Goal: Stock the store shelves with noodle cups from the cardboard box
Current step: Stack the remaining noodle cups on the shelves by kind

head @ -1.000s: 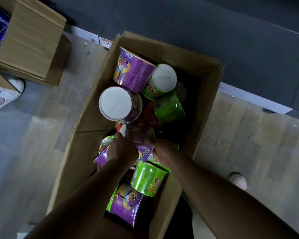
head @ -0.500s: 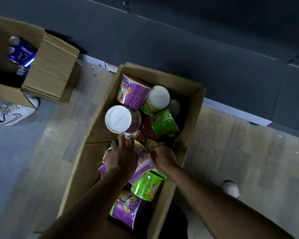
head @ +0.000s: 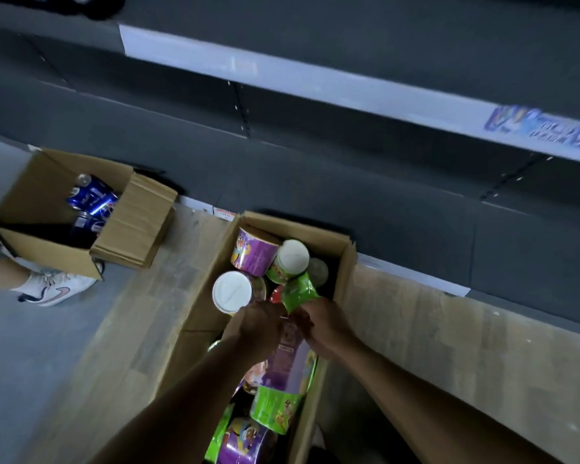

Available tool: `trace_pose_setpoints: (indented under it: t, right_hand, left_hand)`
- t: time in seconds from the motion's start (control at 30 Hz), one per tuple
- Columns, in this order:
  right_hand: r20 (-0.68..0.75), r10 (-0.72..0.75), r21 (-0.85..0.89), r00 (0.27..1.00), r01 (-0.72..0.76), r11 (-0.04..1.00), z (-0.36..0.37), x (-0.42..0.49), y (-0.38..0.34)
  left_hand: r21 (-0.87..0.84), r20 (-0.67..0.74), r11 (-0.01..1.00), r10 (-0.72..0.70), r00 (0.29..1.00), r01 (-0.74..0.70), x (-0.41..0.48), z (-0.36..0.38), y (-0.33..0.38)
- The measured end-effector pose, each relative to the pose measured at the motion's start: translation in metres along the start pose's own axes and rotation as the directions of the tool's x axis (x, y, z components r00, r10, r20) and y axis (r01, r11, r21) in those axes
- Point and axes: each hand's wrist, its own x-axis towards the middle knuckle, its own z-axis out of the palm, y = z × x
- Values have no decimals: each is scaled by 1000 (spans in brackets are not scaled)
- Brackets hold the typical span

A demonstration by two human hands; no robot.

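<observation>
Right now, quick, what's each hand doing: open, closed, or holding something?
Left hand: fingers curled, gripping the purple noodle cup near its top.
Right hand: gripping the same cup from the other side.

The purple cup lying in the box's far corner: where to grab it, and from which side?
Across its side wall, from above. The far purple cup lies on its side, wall up; the cardboard box wall and a green cup flank it. The left hand and right hand grip the middle purple cup.

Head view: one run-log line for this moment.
phase: picking from cardboard box | left hand: grips purple noodle cup | right hand: grips same cup | cup: not yet shelved
</observation>
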Motion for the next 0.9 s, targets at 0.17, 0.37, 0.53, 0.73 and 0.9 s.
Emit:
trace_pose_setpoints:
  t: [0.17, 0.37, 0.53, 0.73, 0.9]
  right_hand:
    - [-20, -31, 30, 999, 32, 999, -70, -30, -39]
    - [-103, -95, 0, 990, 95, 995, -160, -53, -87]
    - [-216, -161, -47, 963, 154, 987, -230, -73, -131]
    - [-301, -244, -93, 922, 226, 970, -299, -107, -180]
    - [-367, -323, -157, 872, 284, 946, -353, -144, -217]
  left_hand:
    - [87, -148, 992, 99, 984, -86, -21, -65, 34]
    - [70, -144, 987, 156, 977, -147, -34, -153, 77]
    - [162, -258, 972, 207, 944, -169, -56, -231, 111]
    - [141, -362, 964, 264, 894, -228, -99, -311, 149]
    - [199, -453, 946, 322, 832, -258, -133, -366, 182]
